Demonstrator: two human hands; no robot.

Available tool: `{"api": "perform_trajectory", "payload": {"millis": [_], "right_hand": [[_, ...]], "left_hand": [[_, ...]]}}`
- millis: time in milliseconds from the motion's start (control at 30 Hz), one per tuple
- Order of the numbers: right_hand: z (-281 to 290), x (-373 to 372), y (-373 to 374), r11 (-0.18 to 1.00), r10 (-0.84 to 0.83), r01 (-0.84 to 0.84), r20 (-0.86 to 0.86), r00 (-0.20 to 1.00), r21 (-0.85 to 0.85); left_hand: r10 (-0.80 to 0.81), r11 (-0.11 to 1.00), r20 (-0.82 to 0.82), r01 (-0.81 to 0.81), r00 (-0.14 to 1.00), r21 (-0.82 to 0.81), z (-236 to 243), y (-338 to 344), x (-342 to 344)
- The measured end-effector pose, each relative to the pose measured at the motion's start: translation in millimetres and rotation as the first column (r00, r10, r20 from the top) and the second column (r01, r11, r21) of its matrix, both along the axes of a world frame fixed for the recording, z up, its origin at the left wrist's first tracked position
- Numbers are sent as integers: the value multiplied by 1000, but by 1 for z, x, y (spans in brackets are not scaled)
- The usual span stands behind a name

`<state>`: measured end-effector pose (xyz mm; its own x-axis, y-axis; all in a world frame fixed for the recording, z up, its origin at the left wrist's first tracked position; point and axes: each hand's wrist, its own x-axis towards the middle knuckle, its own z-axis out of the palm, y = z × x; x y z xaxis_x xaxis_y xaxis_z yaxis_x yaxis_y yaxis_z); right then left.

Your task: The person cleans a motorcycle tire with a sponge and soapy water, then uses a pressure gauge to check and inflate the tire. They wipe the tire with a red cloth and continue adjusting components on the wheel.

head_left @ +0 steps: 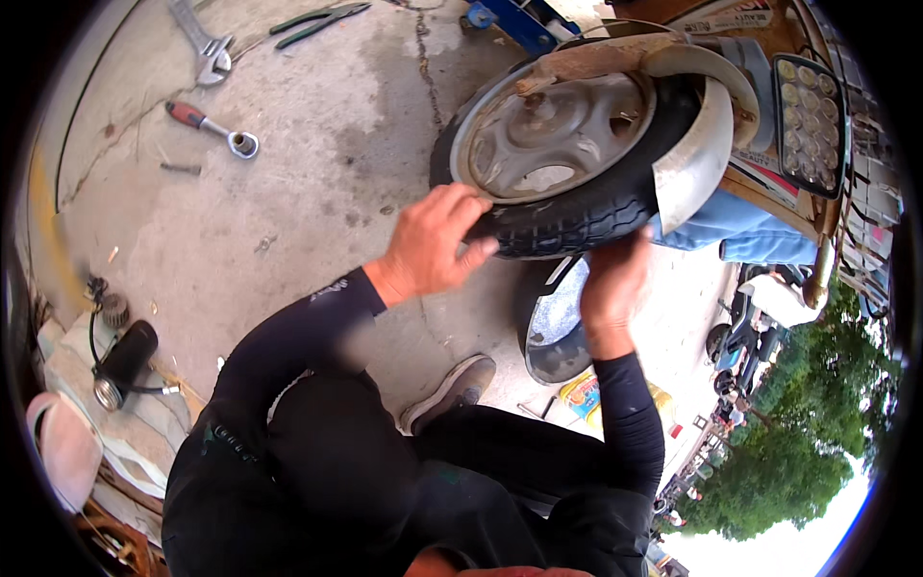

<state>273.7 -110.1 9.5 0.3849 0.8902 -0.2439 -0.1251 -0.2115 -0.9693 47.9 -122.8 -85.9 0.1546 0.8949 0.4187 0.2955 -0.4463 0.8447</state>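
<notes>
A scooter-type wheel with a black treaded tyre (577, 219) and a dull silver rim (543, 144) stands tilted in front of me. My left hand (430, 240) has its fingers curled over the tyre's left edge, with the thumb against the tread. Close under the tyre's right side is my right hand (615, 287); it is blurred and its fingertips are partly hidden. A scuffed pale metal mudguard (694, 159) curves around the wheel's right side. Below the tyre, between my hands, lies a dark round pan-like thing (560, 322) with a pale inside.
On the concrete at left lie an adjustable wrench (207, 50), green-handled pliers (317, 21), a red-handled ratchet with a socket (216, 130) and a bolt (181, 169). An LED lamp panel (810, 125) hangs at right. A yellow packet (582, 396) lies near my right forearm.
</notes>
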Motion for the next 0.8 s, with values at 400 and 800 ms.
{"api": "perform_trajectory", "payload": {"millis": [400, 800], "right_hand": [[37, -100, 27, 959, -182, 72, 397, 900, 275], [38, -99, 24, 985, -158, 119, 375, 913, 124]], "left_hand": [[-463, 881, 81, 468, 883, -62, 103, 268, 33], [-179, 972, -49, 184, 983, 144, 71, 262, 62]]}}
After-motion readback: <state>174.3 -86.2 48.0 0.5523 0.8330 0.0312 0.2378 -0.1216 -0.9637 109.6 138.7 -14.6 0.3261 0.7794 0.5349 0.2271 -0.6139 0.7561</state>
